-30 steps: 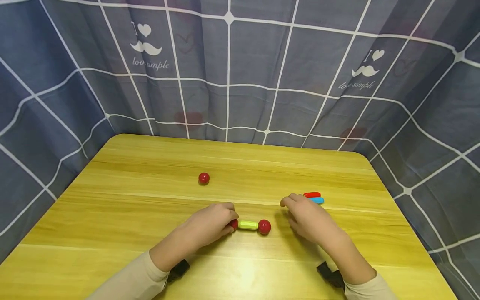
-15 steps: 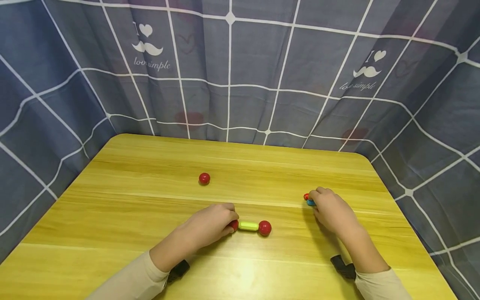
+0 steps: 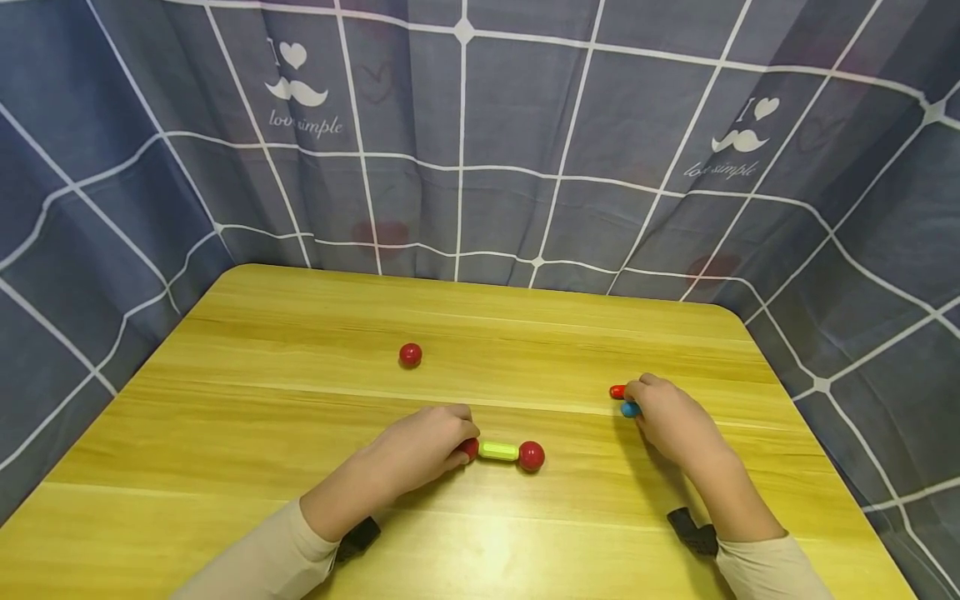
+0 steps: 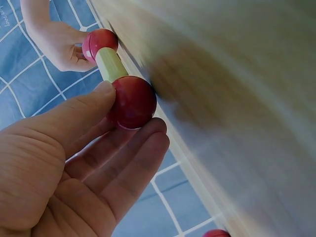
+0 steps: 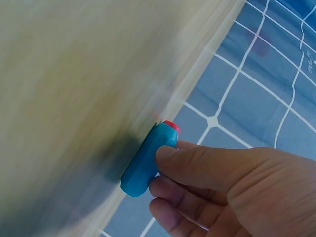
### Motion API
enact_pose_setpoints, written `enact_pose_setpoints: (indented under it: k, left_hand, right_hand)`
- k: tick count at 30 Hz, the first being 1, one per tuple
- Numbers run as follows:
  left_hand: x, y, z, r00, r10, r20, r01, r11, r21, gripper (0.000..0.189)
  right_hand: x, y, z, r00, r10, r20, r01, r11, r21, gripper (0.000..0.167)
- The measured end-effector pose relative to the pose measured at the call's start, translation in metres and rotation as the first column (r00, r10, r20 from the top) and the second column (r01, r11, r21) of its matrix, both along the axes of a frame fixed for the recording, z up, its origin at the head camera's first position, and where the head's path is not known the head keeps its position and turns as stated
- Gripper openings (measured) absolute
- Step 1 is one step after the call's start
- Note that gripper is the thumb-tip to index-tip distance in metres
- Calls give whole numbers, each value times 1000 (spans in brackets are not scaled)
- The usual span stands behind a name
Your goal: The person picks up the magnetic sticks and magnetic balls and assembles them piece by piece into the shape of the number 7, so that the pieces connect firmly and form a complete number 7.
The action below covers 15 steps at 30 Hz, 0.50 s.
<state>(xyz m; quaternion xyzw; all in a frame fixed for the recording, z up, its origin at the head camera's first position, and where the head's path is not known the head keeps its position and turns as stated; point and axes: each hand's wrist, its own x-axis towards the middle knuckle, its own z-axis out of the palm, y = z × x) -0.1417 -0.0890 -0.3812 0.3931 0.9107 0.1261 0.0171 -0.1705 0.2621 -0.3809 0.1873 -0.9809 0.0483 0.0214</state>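
At the left end of the lime bar [image 3: 498, 451], the left hand [image 3: 423, 448], nearly closed, pinched a red ball [image 4: 134, 102]; a second ball [image 3: 532, 456] capped the other end. Right of the bar, the right hand [image 3: 675, 419] pinched a blue stick [image 5: 148, 160] (a red stick [image 3: 617, 392] showed just beside it).

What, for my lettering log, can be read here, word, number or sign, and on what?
"I", heart, moustache, "love simple": curtain, left of head view, partly folded.
"I", heart, moustache, "love simple": curtain, right, partly folded.
Wrist-view lettering: too blurred to read fully.
Red balls, blue rod: none visible.
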Motion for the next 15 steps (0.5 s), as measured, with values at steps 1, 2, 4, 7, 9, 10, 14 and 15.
enact_pose_setpoints:
  k: [1,2,4,7,9,10,14,15]
  left_hand:
    - [0,0,0,1000,0,0,0,1000,0,10]
    - [0,0,0,1000,-1,-1,1,1000,-1,10]
    - [0,0,0,1000,-3,-1,3,1000,-2,10]
    - [0,0,0,1000,-5,0,5,1000,-1,10]
    - [0,0,1,1000,-6,3,6,1000,1,9]
    - [0,0,1,1000,-6,4,6,1000,1,9]
    - [-1,0,1,1000,-8,6,8,1000,2,9]
    - [-1,-1,1,1000,-8,6,8,1000,2,9]
  right_hand:
    - [0,0,0,1000,-4,5,4,1000,3,9]
    - [0,0,0,1000,-5,10,4,1000,6,10]
    - [0,1,1,1000,-7,23,7,1000,3,12]
    - [1,2,1,999,-8,38,8,1000,-9,13]
    - [1,3,2,998,-12,55,13,1000,-18,13]
    - [1,4,2,998,-14,62,16,1000,-22,13]
    - [1,5,3,996,-17,88,19,1000,-23,12]
    - [2,5,3,996,-16,93,19,1000,-21,11]
